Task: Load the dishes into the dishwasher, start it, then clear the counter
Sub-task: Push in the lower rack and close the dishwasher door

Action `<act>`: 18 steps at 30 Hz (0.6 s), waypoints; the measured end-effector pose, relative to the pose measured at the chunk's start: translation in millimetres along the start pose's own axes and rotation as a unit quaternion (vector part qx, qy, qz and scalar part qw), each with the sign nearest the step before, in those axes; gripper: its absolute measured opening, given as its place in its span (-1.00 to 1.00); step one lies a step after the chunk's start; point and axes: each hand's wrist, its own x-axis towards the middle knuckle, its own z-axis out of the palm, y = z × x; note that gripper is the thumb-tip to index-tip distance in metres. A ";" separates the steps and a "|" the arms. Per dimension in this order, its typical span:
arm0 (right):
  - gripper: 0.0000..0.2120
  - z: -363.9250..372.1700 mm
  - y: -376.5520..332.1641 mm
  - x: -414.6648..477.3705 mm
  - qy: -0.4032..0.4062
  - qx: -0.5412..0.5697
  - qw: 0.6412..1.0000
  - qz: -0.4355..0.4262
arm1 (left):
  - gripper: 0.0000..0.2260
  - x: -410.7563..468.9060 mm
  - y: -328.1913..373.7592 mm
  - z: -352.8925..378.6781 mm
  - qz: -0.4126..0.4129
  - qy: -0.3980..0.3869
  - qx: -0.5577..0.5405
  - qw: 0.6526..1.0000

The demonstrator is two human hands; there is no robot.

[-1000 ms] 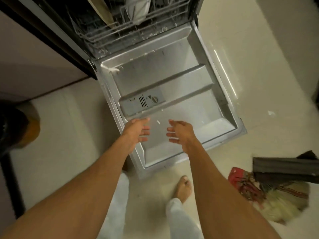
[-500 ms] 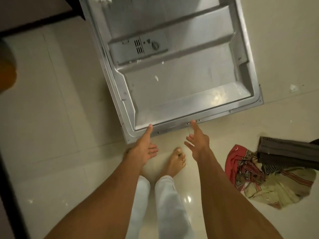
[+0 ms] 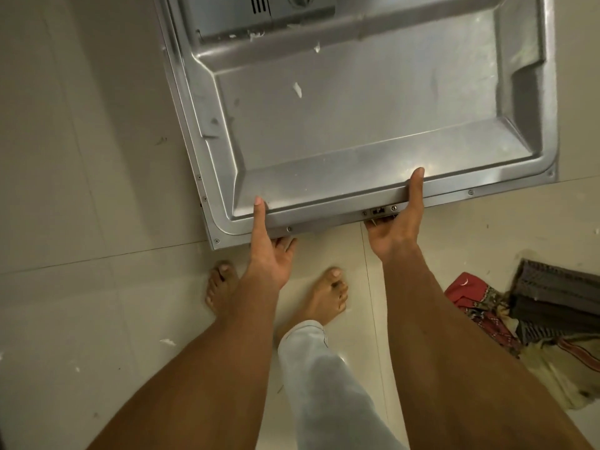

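The dishwasher door (image 3: 357,108) lies folded down flat, its steel inner face up, filling the upper middle of the view. A detergent dispenser (image 3: 269,11) shows at its top edge. My left hand (image 3: 269,248) grips the door's near edge at the left, thumb on top, fingers curled under. My right hand (image 3: 399,225) grips the same edge further right, beside the latch (image 3: 378,211), thumb on the upper face and fingers underneath. The racks and dishes are out of view.
Pale floor tiles (image 3: 81,222) surround the door. My bare feet (image 3: 328,293) stand just below its near edge. A crumpled red and cream cloth (image 3: 487,306) and a dark grey ribbed object (image 3: 558,300) lie on the floor at the right.
Both hands moved from hovering at the door's near edge to gripping it, thumbs over the top and fingers beneath. The view has tilted further down, so the racks left the frame.
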 end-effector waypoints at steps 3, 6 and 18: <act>-0.54 -0.3 1.2 4.5 0.013 0.021 1.000 -0.009 | -0.38 2.5 -9.0 5.8 0.004 0.000 -0.067 0.998; -0.47 0.5 2.8 -1.0 0.043 0.018 0.999 -0.002 | -0.20 -1.5 -18.2 9.1 -0.002 0.002 -0.081 0.997; -0.38 13.8 -64.2 -125.0 0.037 0.039 0.997 0.051 | -0.06 -134.9 -8.5 48.9 -0.020 0.000 -0.125 0.992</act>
